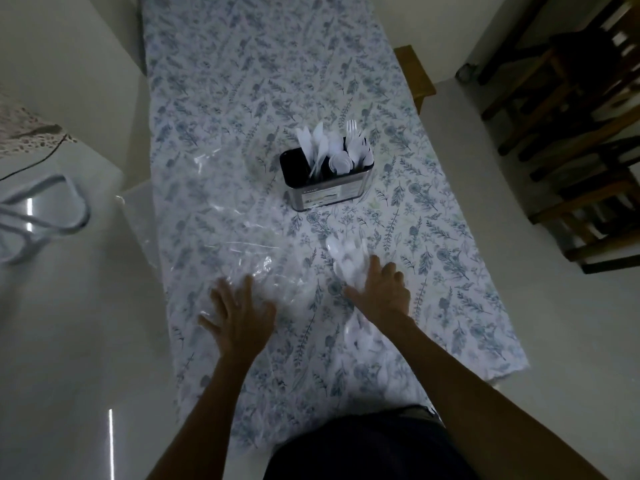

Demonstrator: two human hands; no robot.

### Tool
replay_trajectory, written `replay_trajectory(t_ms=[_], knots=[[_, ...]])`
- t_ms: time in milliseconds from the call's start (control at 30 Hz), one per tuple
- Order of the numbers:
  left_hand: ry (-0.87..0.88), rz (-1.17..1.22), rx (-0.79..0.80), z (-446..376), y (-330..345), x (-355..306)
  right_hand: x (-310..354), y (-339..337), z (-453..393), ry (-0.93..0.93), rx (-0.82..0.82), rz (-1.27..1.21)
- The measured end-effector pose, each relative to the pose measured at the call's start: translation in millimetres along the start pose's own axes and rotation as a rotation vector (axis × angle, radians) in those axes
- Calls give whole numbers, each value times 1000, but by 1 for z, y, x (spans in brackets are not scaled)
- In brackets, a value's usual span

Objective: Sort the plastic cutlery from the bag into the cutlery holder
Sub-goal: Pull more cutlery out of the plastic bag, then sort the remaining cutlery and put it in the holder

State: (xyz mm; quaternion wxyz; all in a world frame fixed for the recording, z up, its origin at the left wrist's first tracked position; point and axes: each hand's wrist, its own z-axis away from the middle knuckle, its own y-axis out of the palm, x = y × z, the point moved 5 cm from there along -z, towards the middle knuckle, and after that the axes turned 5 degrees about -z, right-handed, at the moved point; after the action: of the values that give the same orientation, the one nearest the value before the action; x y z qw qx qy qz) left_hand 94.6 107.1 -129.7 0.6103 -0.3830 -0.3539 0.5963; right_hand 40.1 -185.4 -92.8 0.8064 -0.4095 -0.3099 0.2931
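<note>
Cutlery (347, 258) white, blurry, held in right hand (381, 289); left hand (239, 313) flat on clear bag (242, 244).

Cutlery holder (327, 181): pale label on near face, print too small and blurred to read.

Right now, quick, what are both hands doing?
Left hand: open, fingers spread flat on the clear plastic bag.
Right hand: gripping a bunch of white plastic spoons.
</note>
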Motion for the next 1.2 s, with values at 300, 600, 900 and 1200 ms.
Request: replay_trajectory(t_ms=[300, 600, 900, 1200], knots=[[96, 16, -120, -15, -4, 24, 6, 29, 27, 15, -40, 37], [124, 11, -149, -14, -4, 28, -17, -4, 30, 58, -250, -101], [229, 244, -401, 41, -40, -58, -79, -56, 1, -153, -60, -258], [101, 715, -208, 111, -19, -162, -68, -32, -5, -273, 188, -324]])
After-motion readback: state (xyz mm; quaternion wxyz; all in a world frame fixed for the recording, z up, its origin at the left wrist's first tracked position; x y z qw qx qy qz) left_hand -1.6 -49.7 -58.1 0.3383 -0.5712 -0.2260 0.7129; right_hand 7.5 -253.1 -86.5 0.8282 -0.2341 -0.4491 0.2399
